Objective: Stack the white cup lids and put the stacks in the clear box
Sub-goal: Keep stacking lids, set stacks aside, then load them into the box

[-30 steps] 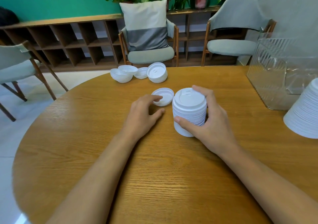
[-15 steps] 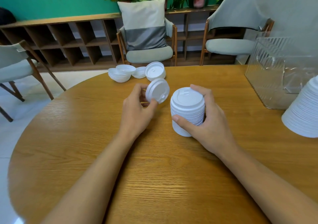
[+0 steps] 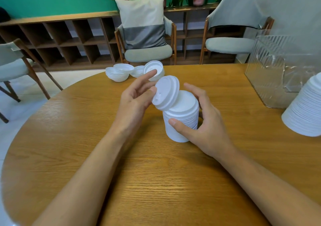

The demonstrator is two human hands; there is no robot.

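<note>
since half a second ago the left hand point(image 3: 133, 102) has carried the single lid point(image 3: 166, 93) from left of the stack point(image 3: 180, 120) up to its top left edge, where it tilts and its lower rim seems to touch the stack. the left fingers pinch the lid, just to their right, so this hand is nearer to seat it flat, while the right hand point(image 3: 205, 126) grips the upright stack on the wooden surface point(image 3: 156, 182). loose lids point(image 3: 121, 73) lie beyond the stack to its left, and the clear box point(image 3: 278, 66) stands beyond it to the right, with chairs point(image 3: 147, 55) behind.
</note>
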